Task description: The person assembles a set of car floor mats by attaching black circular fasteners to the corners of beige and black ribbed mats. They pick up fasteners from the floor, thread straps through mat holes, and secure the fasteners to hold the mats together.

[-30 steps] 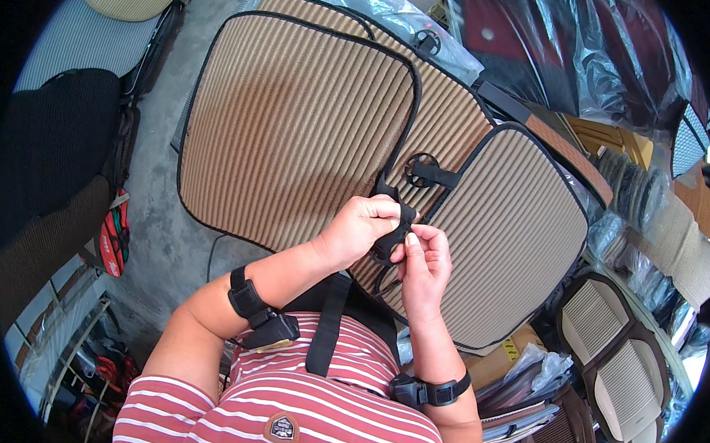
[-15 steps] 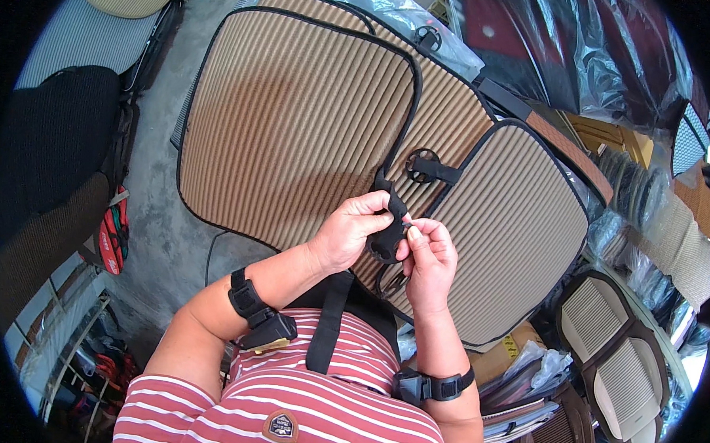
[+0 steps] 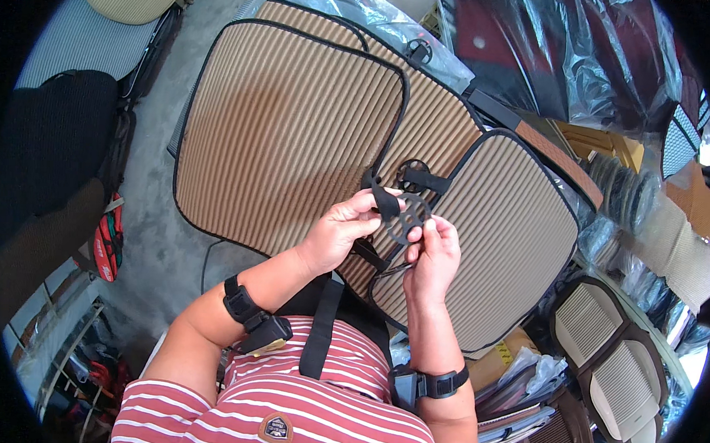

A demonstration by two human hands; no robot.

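Ribbed tan seat covers with black piping lie spread before me: a large panel (image 3: 288, 131) at left and a smaller panel (image 3: 505, 236) at right. Over the gap between them, my left hand (image 3: 340, 230) pinches a black strap (image 3: 384, 200) that comes off the large panel's edge. My right hand (image 3: 434, 253) grips the rim of a round black plastic disc (image 3: 410, 218) with cut-out holes. The strap's end meets the disc; whether it is threaded through cannot be made out. A similar disc (image 3: 412, 175) lies just beyond, joined to a short black strap (image 3: 431, 182).
Plastic-wrapped dark red goods (image 3: 521, 54) stand at the far right. More seat covers (image 3: 611, 351) and folded plastic bags (image 3: 534, 372) are stacked at right. Dark covers (image 3: 57, 145) lie at left beside a grey concrete floor (image 3: 155, 181). A wire rack (image 3: 68, 351) stands at lower left.
The disc has turned to show its holed face between my hands. The strap has shifted into a loop by my left fingers. The whole view has moved slightly.
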